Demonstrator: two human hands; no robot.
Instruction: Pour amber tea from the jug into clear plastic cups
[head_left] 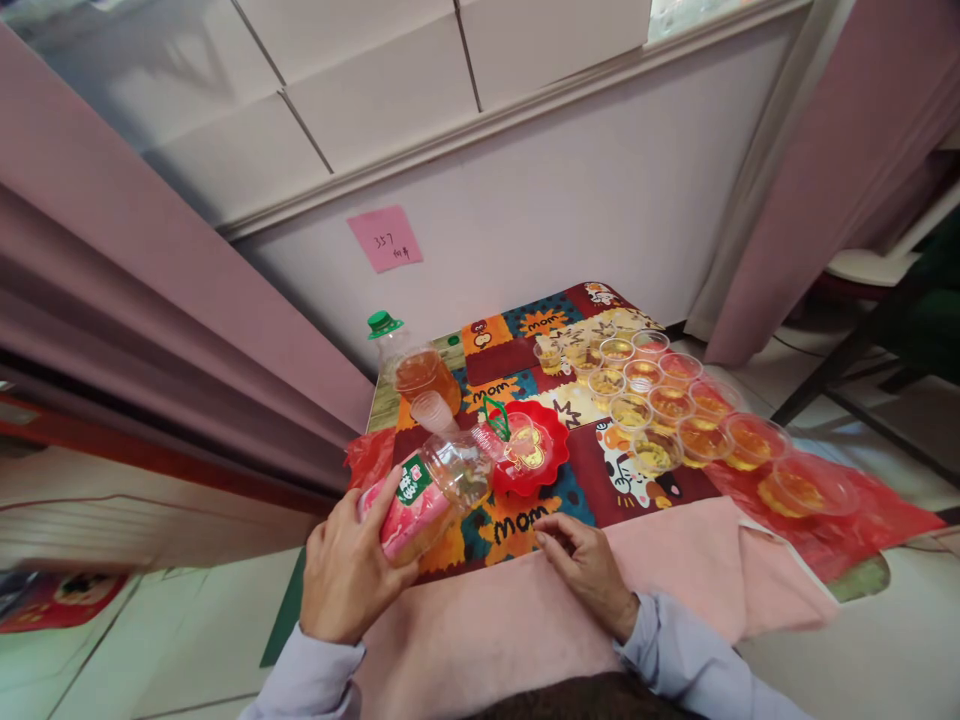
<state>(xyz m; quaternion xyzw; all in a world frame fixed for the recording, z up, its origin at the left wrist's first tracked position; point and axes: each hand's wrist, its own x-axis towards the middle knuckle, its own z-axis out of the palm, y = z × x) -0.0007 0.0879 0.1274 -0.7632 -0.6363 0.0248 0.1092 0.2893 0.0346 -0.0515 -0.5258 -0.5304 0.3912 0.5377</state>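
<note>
My left hand [352, 570] grips a clear plastic bottle [435, 485] with a pink and green label, tilted on its side with its mouth toward a small clear cup [525, 440]. That cup stands on a red flower-shaped plate [551, 455]. My right hand [581, 555] rests on the table edge just below the plate, fingers curled loosely, holding nothing that I can see. Several small clear cups of amber liquid [660, 405] stand in rows to the right.
A second bottle with a green cap [405, 365] and amber liquid stands at the back left of the patterned tablecloth [525, 515]. A pink cloth [675, 560] covers the near edge. A pink note [384, 238] is on the wall. Curtains hang either side.
</note>
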